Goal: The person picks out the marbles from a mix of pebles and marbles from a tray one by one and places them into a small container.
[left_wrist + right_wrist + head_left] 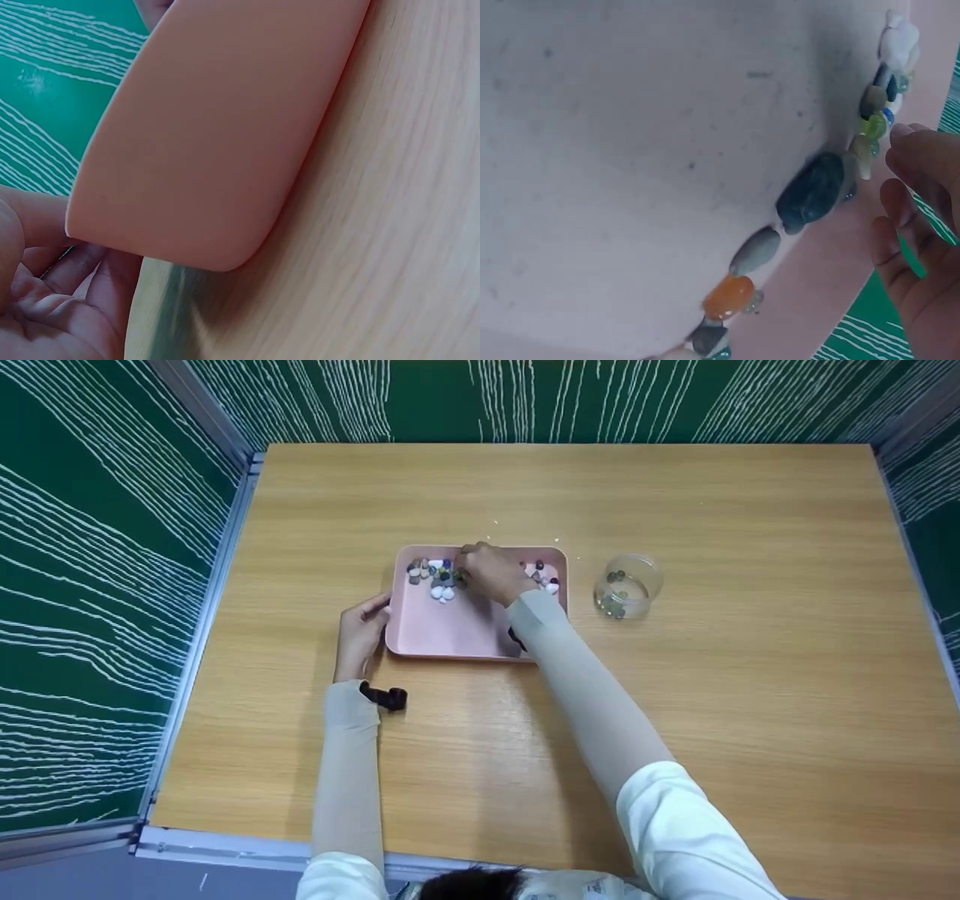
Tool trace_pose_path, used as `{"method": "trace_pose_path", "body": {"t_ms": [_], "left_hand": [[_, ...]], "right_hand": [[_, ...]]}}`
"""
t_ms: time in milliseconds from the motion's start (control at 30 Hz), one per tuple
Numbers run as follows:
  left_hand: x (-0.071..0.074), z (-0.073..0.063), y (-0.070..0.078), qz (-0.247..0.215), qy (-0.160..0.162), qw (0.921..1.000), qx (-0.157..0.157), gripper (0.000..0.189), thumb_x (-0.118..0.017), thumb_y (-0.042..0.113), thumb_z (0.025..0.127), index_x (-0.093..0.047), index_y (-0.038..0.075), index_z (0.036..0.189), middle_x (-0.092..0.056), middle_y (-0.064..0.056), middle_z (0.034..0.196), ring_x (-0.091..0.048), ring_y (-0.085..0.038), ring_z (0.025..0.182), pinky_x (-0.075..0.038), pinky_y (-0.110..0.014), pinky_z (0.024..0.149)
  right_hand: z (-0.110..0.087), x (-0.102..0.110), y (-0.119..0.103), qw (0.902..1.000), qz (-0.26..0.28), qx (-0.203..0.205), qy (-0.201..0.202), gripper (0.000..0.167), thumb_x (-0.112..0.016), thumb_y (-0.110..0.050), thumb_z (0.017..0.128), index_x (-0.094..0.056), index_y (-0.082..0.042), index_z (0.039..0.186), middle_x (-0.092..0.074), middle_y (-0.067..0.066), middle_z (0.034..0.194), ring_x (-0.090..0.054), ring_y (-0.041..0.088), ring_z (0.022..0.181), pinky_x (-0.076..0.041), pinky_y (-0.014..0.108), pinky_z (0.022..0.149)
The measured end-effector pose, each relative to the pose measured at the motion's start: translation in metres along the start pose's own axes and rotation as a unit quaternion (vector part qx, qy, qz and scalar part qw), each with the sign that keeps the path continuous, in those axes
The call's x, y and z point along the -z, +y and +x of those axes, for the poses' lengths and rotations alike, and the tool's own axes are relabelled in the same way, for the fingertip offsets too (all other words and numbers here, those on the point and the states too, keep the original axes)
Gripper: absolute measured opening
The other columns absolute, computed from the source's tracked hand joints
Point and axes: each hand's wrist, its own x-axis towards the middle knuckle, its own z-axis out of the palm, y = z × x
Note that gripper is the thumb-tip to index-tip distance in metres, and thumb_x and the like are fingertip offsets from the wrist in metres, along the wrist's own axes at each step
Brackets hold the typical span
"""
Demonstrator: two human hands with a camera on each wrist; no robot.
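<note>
A shallow pink tray [450, 631] lies on the table with pebbles along its far side. My left hand [360, 634] holds the tray at its left wall; the left wrist view has the thumb and fingers around a corner of the tray [210, 135]. My right hand [491, 572] is over the far wall. In the right wrist view its loosely bent fingers hover beside the row of stones, with nothing between them. That row includes a large dark stone [811, 189], an orange stone [729, 298] and white pebbles [898, 43].
A clear round container [630, 585] with a few dark and greenish pebbles stands right of the tray. Small white bits [488, 537] lie beyond the tray's far edge. Green panels with white lines [435, 405] border the wooden table [720, 675].
</note>
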Motion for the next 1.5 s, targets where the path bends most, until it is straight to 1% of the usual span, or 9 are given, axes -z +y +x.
{"method": "trace_pose_path", "body": {"t_ms": [100, 267, 467, 600, 833, 1033, 1267, 1400, 1500], "left_hand": [[-0.0001, 0.001, -0.0001, 0.009, -0.002, 1.0, -0.001, 0.035, -0.054, -0.005, 0.091, -0.059, -0.004, 0.126, -0.057, -0.019, 0.134, -0.052, -0.024, 0.128, -0.045, -0.029, 0.106], [0.0005, 0.0011, -0.0007, 0.012, -0.005, 0.9999, 0.004, 0.036, -0.053, -0.005, 0.091, -0.059, -0.004, 0.126, -0.057, -0.018, 0.135, -0.051, -0.023, 0.129, -0.044, -0.028, 0.107], [0.0013, 0.0003, -0.0002, 0.015, 0.0, 0.9999, 0.007, 0.036, -0.054, -0.004, 0.091, -0.058, -0.004, 0.127, -0.056, -0.017, 0.136, -0.049, -0.023, 0.131, -0.043, -0.028, 0.108], [0.0019, -0.0002, -0.0005, 0.024, -0.002, 0.9997, 0.007, 0.036, -0.054, -0.004, 0.092, -0.058, -0.004, 0.127, -0.055, -0.017, 0.137, -0.049, -0.023, 0.131, -0.043, -0.028, 0.108], [0.0012, -0.0013, 0.0003, -0.001, -0.003, 1.0, 0.001, 0.036, -0.053, -0.005, 0.091, -0.058, -0.006, 0.126, -0.058, -0.02, 0.133, -0.054, -0.025, 0.124, -0.047, -0.031, 0.104], [0.0013, -0.0006, 0.001, 0.015, 0.001, 0.9999, -0.003, 0.035, -0.053, -0.005, 0.091, -0.058, -0.006, 0.126, -0.057, -0.02, 0.133, -0.053, -0.025, 0.127, -0.045, -0.03, 0.106], [0.0014, 0.0007, -0.0001, 0.026, 0.001, 0.9996, -0.006, 0.035, -0.055, -0.004, 0.091, -0.058, -0.004, 0.126, -0.058, -0.018, 0.133, -0.052, -0.023, 0.128, -0.045, -0.027, 0.106], [0.0012, 0.0009, 0.0003, 0.02, 0.003, 0.9998, 0.0, 0.036, -0.055, -0.004, 0.091, -0.059, -0.004, 0.126, -0.058, -0.018, 0.134, -0.052, -0.023, 0.127, -0.046, -0.027, 0.105], [0.0011, 0.0005, 0.0004, 0.015, 0.006, 0.9999, 0.001, 0.035, -0.055, -0.005, 0.091, -0.059, -0.005, 0.126, -0.057, -0.019, 0.133, -0.053, -0.024, 0.127, -0.046, -0.029, 0.105]], "right_hand": [[0.0011, -0.0037, -0.0008, 0.9999, -0.009, -0.006, 0.0, 0.02, -0.06, -0.003, 0.092, -0.072, -0.007, 0.107, -0.069, 0.011, 0.114, -0.066, 0.026, 0.103, -0.057, 0.031, 0.09], [0.002, -0.0088, -0.0029, 0.9992, -0.031, -0.012, -0.02, 0.024, -0.056, -0.004, 0.095, -0.072, -0.01, 0.112, -0.066, 0.009, 0.12, -0.064, 0.025, 0.109, -0.054, 0.031, 0.095], [0.0025, -0.01, -0.0055, 0.9978, -0.053, -0.023, -0.034, 0.026, -0.052, -0.002, 0.096, -0.07, -0.008, 0.114, -0.062, 0.011, 0.126, -0.062, 0.027, 0.113, -0.052, 0.032, 0.098], [0.0021, -0.0094, -0.0065, 0.9974, -0.046, -0.037, -0.042, 0.025, -0.053, -0.001, 0.095, -0.07, -0.006, 0.114, -0.062, 0.012, 0.126, -0.062, 0.028, 0.111, -0.053, 0.032, 0.098], [0.0009, -0.0087, -0.0064, 0.9973, -0.052, -0.035, -0.039, 0.023, -0.051, -0.002, 0.096, -0.073, -0.003, 0.106, -0.065, 0.014, 0.112, -0.066, 0.026, 0.1, -0.058, 0.033, 0.086], [0.0012, -0.0093, -0.0069, 0.9968, -0.043, -0.044, -0.051, 0.023, -0.052, -0.002, 0.096, -0.07, -0.002, 0.11, -0.063, 0.013, 0.117, -0.064, 0.026, 0.104, -0.056, 0.03, 0.09], [-0.0001, -0.0104, -0.0044, 0.998, -0.02, -0.042, -0.042, 0.021, -0.054, -0.004, 0.095, -0.071, -0.002, 0.106, -0.065, 0.013, 0.116, -0.065, 0.026, 0.102, -0.057, 0.031, 0.087], [-0.0014, -0.0087, -0.0043, 0.9975, -0.011, -0.05, -0.049, 0.021, -0.054, -0.002, 0.095, -0.071, -0.002, 0.107, -0.065, 0.013, 0.117, -0.066, 0.026, 0.102, -0.057, 0.03, 0.086], [-0.003, -0.0071, -0.0046, 0.9969, -0.002, -0.058, -0.053, 0.022, -0.053, -0.003, 0.095, -0.071, -0.002, 0.108, -0.067, 0.013, 0.114, -0.067, 0.026, 0.098, -0.058, 0.03, 0.083]]}}
